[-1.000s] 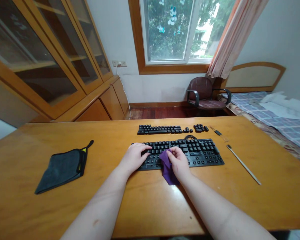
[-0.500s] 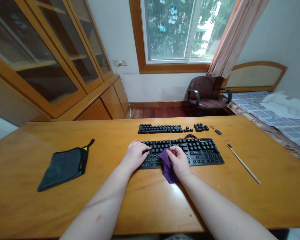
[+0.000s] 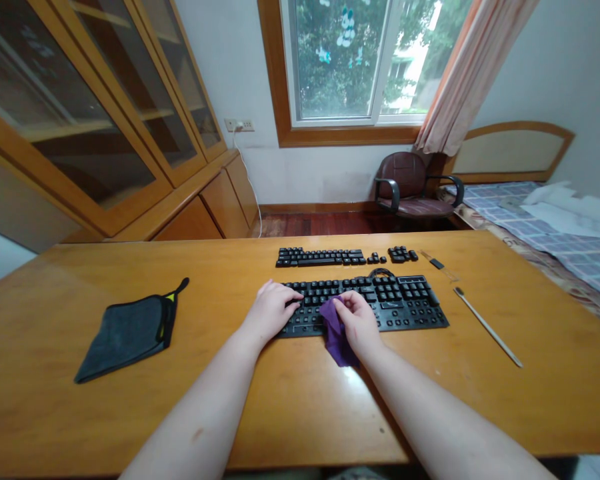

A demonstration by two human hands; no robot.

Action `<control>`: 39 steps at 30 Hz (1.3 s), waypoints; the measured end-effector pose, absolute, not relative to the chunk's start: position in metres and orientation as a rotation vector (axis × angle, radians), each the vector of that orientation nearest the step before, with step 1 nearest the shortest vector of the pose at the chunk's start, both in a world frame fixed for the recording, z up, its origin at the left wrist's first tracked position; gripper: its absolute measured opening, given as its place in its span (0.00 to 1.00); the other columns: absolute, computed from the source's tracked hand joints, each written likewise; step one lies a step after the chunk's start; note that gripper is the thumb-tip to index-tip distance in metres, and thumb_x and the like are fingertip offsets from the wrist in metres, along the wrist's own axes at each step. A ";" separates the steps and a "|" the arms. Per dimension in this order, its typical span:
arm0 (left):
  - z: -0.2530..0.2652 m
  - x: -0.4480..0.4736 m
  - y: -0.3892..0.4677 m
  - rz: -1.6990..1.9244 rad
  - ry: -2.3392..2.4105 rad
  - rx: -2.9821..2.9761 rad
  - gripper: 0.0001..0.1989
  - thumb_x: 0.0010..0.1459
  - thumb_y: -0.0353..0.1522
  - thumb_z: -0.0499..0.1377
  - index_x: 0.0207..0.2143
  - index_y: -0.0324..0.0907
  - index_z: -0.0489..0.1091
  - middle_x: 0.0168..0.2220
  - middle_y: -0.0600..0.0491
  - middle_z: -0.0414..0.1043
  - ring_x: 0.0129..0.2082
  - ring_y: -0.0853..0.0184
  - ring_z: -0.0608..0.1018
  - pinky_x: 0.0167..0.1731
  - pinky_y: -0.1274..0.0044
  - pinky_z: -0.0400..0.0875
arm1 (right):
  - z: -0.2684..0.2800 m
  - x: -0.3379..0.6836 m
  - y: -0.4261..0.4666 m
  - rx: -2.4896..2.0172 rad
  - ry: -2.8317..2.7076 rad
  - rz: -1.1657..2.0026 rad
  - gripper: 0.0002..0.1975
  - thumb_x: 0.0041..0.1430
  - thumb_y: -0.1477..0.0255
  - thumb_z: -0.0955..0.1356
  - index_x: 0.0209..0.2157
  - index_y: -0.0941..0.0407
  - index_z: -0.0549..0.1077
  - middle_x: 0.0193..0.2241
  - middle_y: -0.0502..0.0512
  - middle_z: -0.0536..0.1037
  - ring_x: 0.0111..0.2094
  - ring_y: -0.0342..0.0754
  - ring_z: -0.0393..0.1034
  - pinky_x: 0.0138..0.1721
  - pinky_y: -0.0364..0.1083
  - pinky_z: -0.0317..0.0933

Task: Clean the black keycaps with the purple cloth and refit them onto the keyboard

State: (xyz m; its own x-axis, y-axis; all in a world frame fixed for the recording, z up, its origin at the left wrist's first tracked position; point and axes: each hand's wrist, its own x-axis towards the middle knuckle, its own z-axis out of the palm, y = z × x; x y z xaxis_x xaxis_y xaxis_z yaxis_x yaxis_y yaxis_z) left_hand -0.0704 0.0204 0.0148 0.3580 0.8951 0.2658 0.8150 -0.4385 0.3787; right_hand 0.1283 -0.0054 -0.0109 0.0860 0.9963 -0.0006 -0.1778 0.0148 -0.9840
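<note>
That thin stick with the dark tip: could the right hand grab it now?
Probably yes: nothing covers the stick, though the right hand pinches a purple cloth and the keyboard lies partly between.

Matt cloth (image 3: 336,341) — glossy wooden table (image 3: 290,407)

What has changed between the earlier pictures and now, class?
Nothing visibly moved, and nothing was taken or let go; only the view shifted slightly. The right hand still holds the purple cloth at the keyboard; the left hand stays at the keyboard's left end.
</note>
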 end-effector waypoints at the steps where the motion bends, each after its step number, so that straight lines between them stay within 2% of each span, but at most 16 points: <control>1: 0.015 -0.070 0.021 0.654 1.552 2.435 0.08 0.52 0.32 0.59 0.35 0.49 0.75 0.35 0.53 0.77 0.39 0.61 0.74 0.53 0.61 0.55 | -0.010 0.128 -0.006 -1.115 -1.015 1.221 0.13 0.47 0.60 0.70 0.27 0.54 0.67 0.21 0.47 0.69 0.23 0.44 0.63 0.25 0.43 0.57; 9: 0.014 -0.071 0.023 0.695 1.544 2.428 0.07 0.51 0.32 0.60 0.34 0.47 0.76 0.35 0.51 0.77 0.36 0.62 0.74 0.41 0.69 0.65 | -0.008 0.128 -0.006 -1.117 -1.018 1.219 0.13 0.47 0.61 0.70 0.26 0.54 0.67 0.21 0.47 0.69 0.23 0.44 0.62 0.25 0.43 0.56; 20: 0.013 -0.074 0.025 0.706 1.501 2.422 0.08 0.53 0.34 0.59 0.35 0.49 0.76 0.35 0.52 0.78 0.37 0.62 0.75 0.49 0.65 0.60 | -0.009 0.128 -0.006 -1.096 -1.007 1.222 0.12 0.48 0.61 0.70 0.26 0.54 0.67 0.21 0.46 0.69 0.23 0.43 0.62 0.26 0.43 0.55; 31: 0.012 -0.070 0.024 0.691 1.535 2.446 0.07 0.52 0.32 0.59 0.34 0.47 0.76 0.34 0.52 0.78 0.36 0.62 0.75 0.42 0.68 0.64 | -0.012 0.128 -0.005 -1.098 -1.007 1.230 0.11 0.48 0.62 0.70 0.27 0.55 0.67 0.22 0.46 0.69 0.23 0.43 0.62 0.26 0.43 0.55; 39: 0.016 -0.071 0.023 0.639 1.519 2.453 0.08 0.53 0.33 0.59 0.35 0.46 0.76 0.35 0.53 0.78 0.36 0.63 0.75 0.42 0.69 0.65 | -0.011 0.128 -0.006 -1.103 -1.006 1.238 0.13 0.48 0.61 0.70 0.27 0.55 0.66 0.22 0.47 0.69 0.23 0.43 0.62 0.25 0.42 0.55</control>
State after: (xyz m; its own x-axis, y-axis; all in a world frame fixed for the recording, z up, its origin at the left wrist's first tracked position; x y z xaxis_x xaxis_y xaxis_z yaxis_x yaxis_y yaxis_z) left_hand -0.0714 0.0233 0.0158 0.3833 0.8861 0.2606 0.8058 -0.4587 0.3744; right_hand 0.1280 -0.0056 -0.0110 0.0794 0.9968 -0.0104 -0.1940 0.0052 -0.9810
